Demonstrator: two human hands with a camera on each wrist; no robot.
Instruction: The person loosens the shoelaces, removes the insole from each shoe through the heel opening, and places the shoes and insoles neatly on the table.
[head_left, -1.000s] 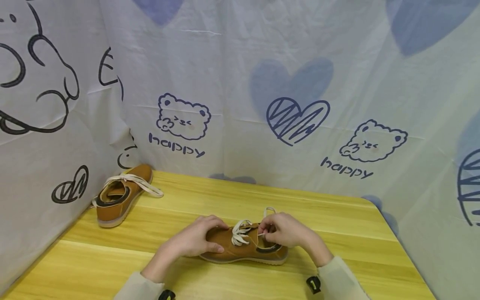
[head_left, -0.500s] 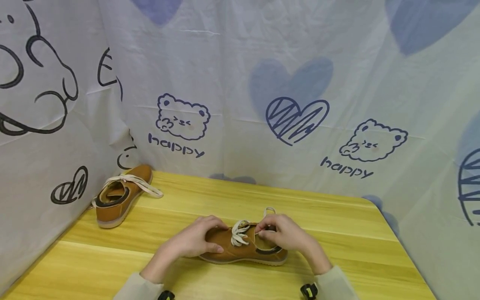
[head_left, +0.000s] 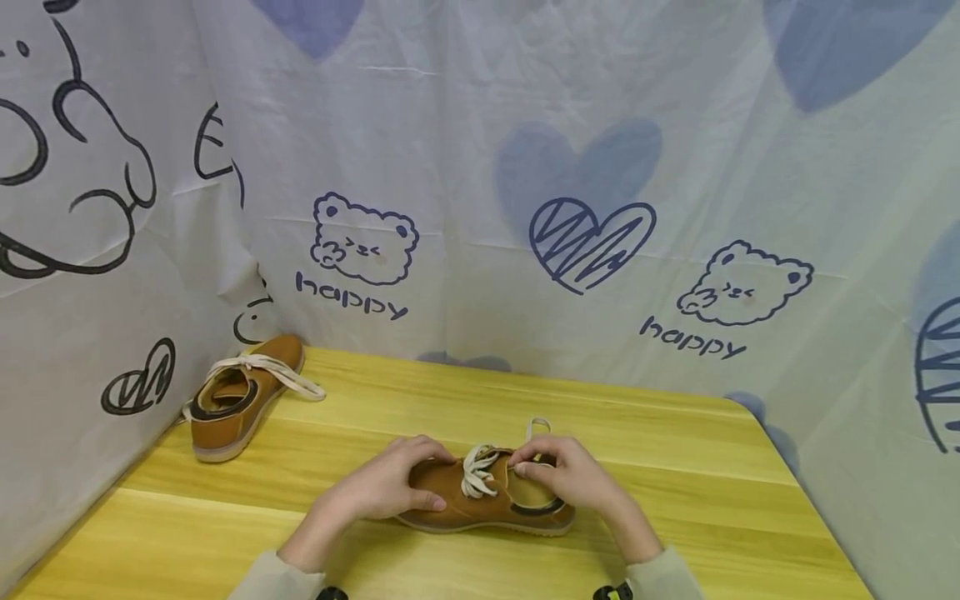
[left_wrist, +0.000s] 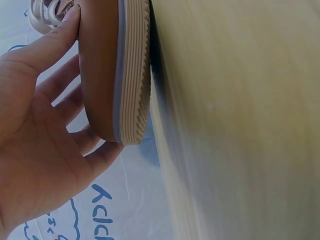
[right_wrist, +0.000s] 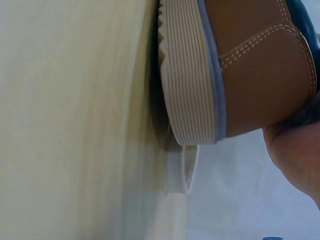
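A brown shoe [head_left: 483,510] with a pale sole lies sole-down on the table, toe to the left. My left hand [head_left: 386,479] grips its toe, thumb on the near side and fingers on the far side; the left wrist view shows this hold on the toe [left_wrist: 99,75]. Cream laces [head_left: 477,473] are bunched over the front of the shoe. At the opening's front edge, my right hand [head_left: 564,473] pinches a lace between thumb and forefinger; little of the lace shows. In the right wrist view, the heel [right_wrist: 260,95] hides most of that hand [right_wrist: 300,155].
A second brown shoe [head_left: 225,429] with cream laces stands at the table's back left, beside the patterned curtain [head_left: 450,167]. Behind the worked shoe, a lace loop [head_left: 538,427] sticks up. The yellow wooden table [head_left: 697,475] has a rounded back right corner.
My right hand has shifted slightly left along the shoe's opening, and less of the pinched lace shows. My left hand has kept its grip on the toe.
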